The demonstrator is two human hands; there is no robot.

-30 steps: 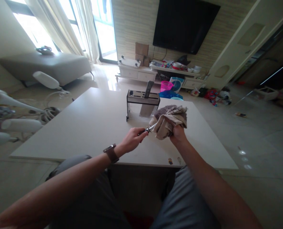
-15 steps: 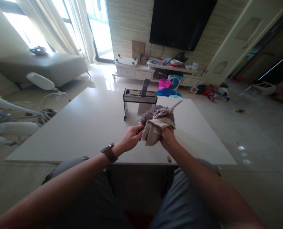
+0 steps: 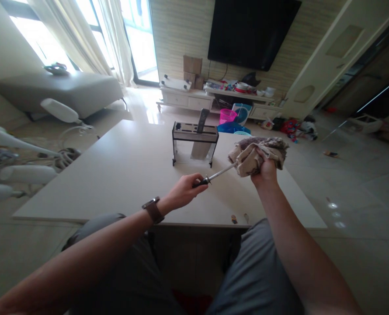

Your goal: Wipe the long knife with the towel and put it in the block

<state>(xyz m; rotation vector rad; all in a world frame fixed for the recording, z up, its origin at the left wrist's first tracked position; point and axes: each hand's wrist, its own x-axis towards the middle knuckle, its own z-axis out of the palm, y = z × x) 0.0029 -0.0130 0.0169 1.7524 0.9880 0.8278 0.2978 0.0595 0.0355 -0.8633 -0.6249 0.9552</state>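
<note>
My left hand (image 3: 184, 192), with a watch on its wrist, is closed round the black handle of a sharpening steel (image 3: 221, 172). The steel's thin rod points up and to the right, and its far end is hidden in a crumpled brown and beige cloth (image 3: 247, 161). My right hand (image 3: 267, 171) grips this cloth around the rod. Beyond my left hand, a knife block (image 3: 181, 131) with an open frame stands on the white table (image 3: 116, 175). One broad-bladed knife (image 3: 202, 120) sits in it, handle up.
Two small objects lie at the table's near edge, one yellowish and dark (image 3: 234, 219), the other pale (image 3: 246, 218). White chairs (image 3: 30, 174) stand at the left. Past the table are a pink basket (image 3: 227, 116) and a low cabinet (image 3: 176, 98).
My right hand has moved the cloth right and away from my left hand along the rod. The handle and the near part of the rod now show; the tip is covered.
</note>
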